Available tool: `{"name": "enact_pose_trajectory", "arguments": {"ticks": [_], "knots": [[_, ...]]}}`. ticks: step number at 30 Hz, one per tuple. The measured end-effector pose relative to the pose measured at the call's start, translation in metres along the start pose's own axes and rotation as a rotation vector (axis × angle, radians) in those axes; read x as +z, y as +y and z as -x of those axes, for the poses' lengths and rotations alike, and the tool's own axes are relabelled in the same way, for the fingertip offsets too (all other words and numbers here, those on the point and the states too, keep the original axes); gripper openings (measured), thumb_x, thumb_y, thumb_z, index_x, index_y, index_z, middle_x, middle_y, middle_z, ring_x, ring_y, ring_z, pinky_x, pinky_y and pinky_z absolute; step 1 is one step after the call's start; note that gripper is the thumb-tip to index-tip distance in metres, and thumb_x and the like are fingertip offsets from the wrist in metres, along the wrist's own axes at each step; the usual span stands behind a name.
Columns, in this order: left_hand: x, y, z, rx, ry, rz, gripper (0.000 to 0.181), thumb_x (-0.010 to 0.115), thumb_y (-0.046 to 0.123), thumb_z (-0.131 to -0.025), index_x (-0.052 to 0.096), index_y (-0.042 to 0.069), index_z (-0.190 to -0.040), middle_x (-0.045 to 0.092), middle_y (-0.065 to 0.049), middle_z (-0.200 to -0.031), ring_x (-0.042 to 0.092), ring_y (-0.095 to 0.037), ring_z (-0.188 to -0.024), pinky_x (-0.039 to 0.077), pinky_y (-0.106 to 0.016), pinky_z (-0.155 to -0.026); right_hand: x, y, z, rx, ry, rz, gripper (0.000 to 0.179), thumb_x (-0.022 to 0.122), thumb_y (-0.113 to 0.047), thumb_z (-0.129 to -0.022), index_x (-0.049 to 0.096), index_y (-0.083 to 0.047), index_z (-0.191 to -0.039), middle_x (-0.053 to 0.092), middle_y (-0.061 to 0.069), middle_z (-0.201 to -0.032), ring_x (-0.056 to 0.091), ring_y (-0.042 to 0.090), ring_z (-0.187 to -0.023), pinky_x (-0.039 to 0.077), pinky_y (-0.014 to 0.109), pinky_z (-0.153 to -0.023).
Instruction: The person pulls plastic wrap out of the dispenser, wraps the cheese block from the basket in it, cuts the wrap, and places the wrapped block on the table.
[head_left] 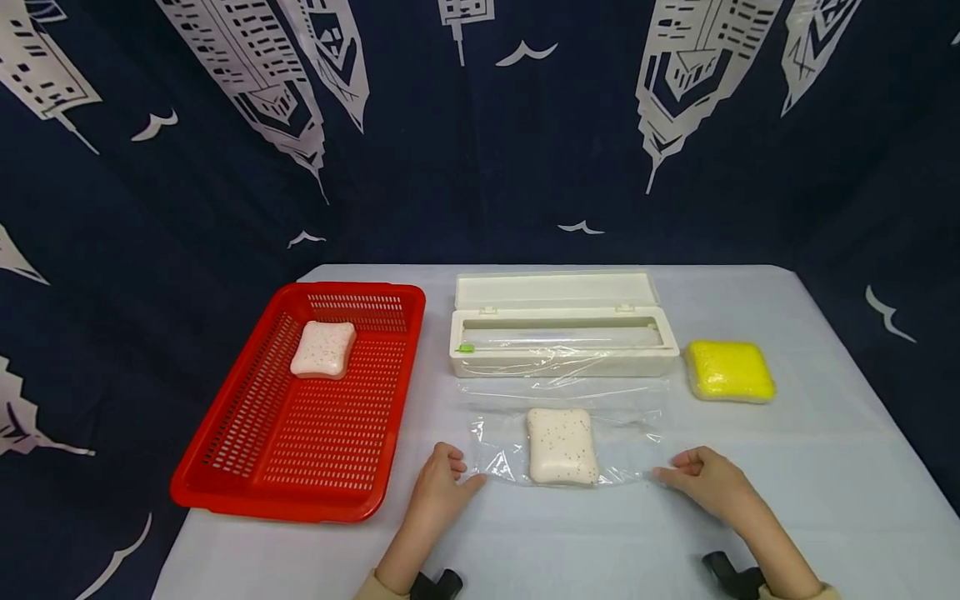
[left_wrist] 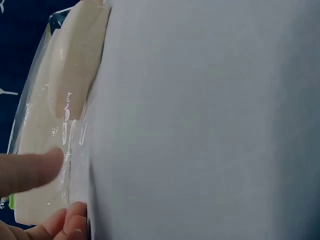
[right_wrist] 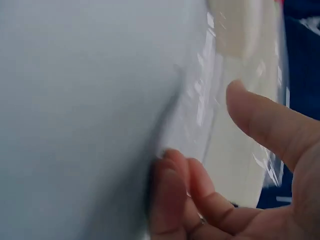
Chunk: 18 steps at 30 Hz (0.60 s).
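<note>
A sheet of clear cling film [head_left: 632,446] runs forward from a white cling film dispenser [head_left: 487,365], whose lid stands open. Within the sheet's outline sits a cream, dark-speckled block [head_left: 562,446] with rounded corners. My left hand [head_left: 441,490] is at the film's near left corner, thumb and fingers apart in the left wrist view. At the near right corner is my right hand [head_left: 714,485]; the right wrist view shows its thumb [right_wrist: 260,117] spread away from the bent fingers [right_wrist: 172,195]. Neither hand visibly pinches the film.
To the left stands a red perforated basket [head_left: 390,417] with a pale speckled block [head_left: 324,348] in it. A yellow block [head_left: 730,371], shiny as if film-wrapped, lies right of the dispenser. A green slider [head_left: 466,347] sits at the dispenser's left end. Behind the table hangs a dark patterned cloth [head_left: 480,167].
</note>
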<state>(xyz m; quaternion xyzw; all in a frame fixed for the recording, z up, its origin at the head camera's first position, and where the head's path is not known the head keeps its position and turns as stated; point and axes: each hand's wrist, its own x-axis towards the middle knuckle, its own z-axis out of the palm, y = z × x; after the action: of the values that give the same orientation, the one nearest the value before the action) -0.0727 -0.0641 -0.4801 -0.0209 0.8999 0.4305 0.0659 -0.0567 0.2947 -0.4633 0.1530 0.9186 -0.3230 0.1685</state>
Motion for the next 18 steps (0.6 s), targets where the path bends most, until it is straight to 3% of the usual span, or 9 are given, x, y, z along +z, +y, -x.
{"name": "enact_pose_trajectory", "arguments": {"ticks": [3,9,18], "knots": [[0.002,-0.001,-0.002,0.007,0.003,-0.003,0.031,0.080,0.009,-0.078,0.057,0.002,-0.097,0.062,-0.006,-0.083,0.057,-0.017,-0.076,0.047,-0.031,-0.068,0.012,-0.003,0.006,-0.027,0.038,0.013,0.055,0.075,-0.042,-0.083,0.061,0.007,-0.103,0.067,0.012,-0.087,0.061,0.021,-0.078,0.050,0.037,-0.065],[0.001,-0.001,-0.002,0.053,-0.037,-0.026,0.014,0.076,0.004,-0.081,0.062,0.006,-0.084,0.064,-0.002,-0.074,0.058,-0.013,-0.071,0.046,-0.026,-0.063,0.020,-0.009,0.015,-0.095,0.077,0.050,0.020,0.075,-0.020,-0.083,0.064,-0.003,-0.085,0.060,0.001,-0.073,0.051,0.017,-0.068,0.041,0.029,-0.059],[-0.012,-0.001,0.012,0.089,-0.111,-0.064,0.014,0.074,0.005,-0.079,0.062,0.010,-0.075,0.063,0.002,-0.069,0.055,-0.009,-0.066,0.043,-0.023,-0.059,0.012,-0.006,0.029,-0.070,-0.022,0.051,0.018,0.077,-0.022,-0.082,0.065,-0.009,-0.080,0.057,-0.002,-0.066,0.050,0.015,-0.065,0.039,0.028,-0.058]]}}
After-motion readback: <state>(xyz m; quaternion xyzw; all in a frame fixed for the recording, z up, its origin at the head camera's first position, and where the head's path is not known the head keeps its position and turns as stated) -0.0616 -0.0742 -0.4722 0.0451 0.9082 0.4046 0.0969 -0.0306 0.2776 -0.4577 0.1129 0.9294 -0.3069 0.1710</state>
